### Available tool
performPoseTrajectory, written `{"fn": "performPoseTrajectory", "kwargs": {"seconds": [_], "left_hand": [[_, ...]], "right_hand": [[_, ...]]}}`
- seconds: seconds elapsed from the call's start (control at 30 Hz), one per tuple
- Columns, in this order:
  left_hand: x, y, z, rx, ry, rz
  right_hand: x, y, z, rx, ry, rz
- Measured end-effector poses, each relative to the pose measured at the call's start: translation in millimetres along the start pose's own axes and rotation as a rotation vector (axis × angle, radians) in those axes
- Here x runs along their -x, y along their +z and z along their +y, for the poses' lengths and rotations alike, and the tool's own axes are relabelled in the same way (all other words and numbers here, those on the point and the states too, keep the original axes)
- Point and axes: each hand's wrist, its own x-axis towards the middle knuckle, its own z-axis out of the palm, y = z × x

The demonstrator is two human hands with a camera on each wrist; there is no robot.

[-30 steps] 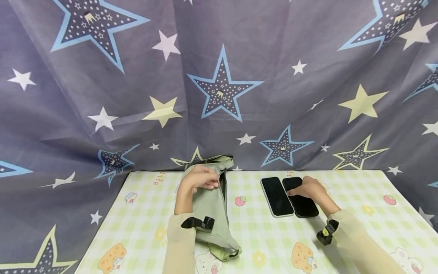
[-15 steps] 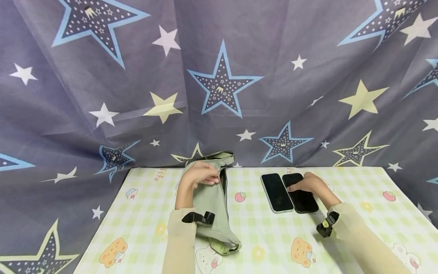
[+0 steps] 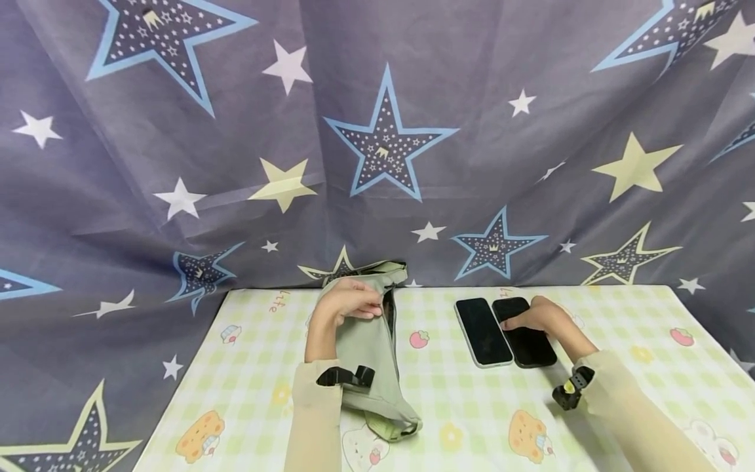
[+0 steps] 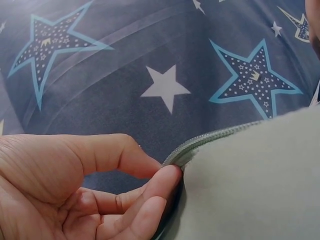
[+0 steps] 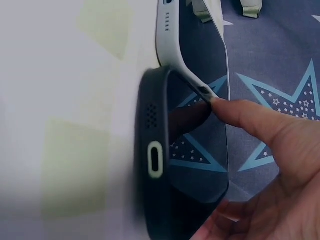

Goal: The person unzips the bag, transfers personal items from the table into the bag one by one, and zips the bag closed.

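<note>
A light green zippered bag (image 3: 371, 360) lies lengthwise at the middle left of the table, its dark zip opening facing right. My left hand (image 3: 354, 300) pinches the zippered edge (image 4: 200, 140) of that opening between thumb and fingertips. To the right, two smartphones lie side by side, screens up. One is a phone in a white case (image 3: 483, 332); the other is a phone in a black case (image 3: 533, 344). My right hand (image 3: 545, 316) grips the black-cased phone across its width, thumb at the edge beside the white one, other fingers at its far side, partly hidden.
Under everything is a table with a green-checked, cartoon-printed cloth (image 3: 451, 393). A grey star-patterned curtain (image 3: 265, 85) hangs right behind its back edge, and the bag's far end reaches up against it. Each wrist wears a black camera strap (image 3: 342, 376).
The head view has shifted slightly. Both hands keep their places, the left on the bag's zippered edge and the right on the black-cased phone.
</note>
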Motion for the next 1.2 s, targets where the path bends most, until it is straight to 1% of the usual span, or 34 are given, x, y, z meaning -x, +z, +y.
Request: {"fn": "performPoseTrajectory", "kwargs": {"seconds": [0.17,0.4,0.5,0.63,0.73,0.83,1.0,1.2], "left_hand": [[1.3,-0.6,-0.4,0.01,-0.006,0.002],[2.0,-2.3,-1.5,-0.003,0.003,0.003],[1.8,-2.9,-2.9,0.002,-0.001,0.002],[0.7,-3.5,-3.4,-0.001,-0.007,-0.003],[0.5,-3.2,-1.4,-0.014,-0.001,-0.009],[2.0,-2.9,1.5,-0.022,0.002,-0.011],[3.3,-3.0,3.0,-0.025,0.007,-0.019],[3.9,-3.9,1.8,-0.017,0.012,-0.023]], "right_hand": [[-1.4,0,-1,-0.006,0.01,-0.028],[-1.8,2,-2,-0.045,0.029,-0.034],[-1.5,3,-1,-0.058,0.024,-0.034],[-0.4,1,0,-0.05,0.007,-0.024],[0.3,-1,0,-0.047,0.003,-0.018],[-0.3,-3,2,-0.071,0.003,-0.021],[-3.9,-6,5,-0.135,-0.005,-0.047],[-5.8,-9,7,-0.15,-0.012,-0.086]]}}
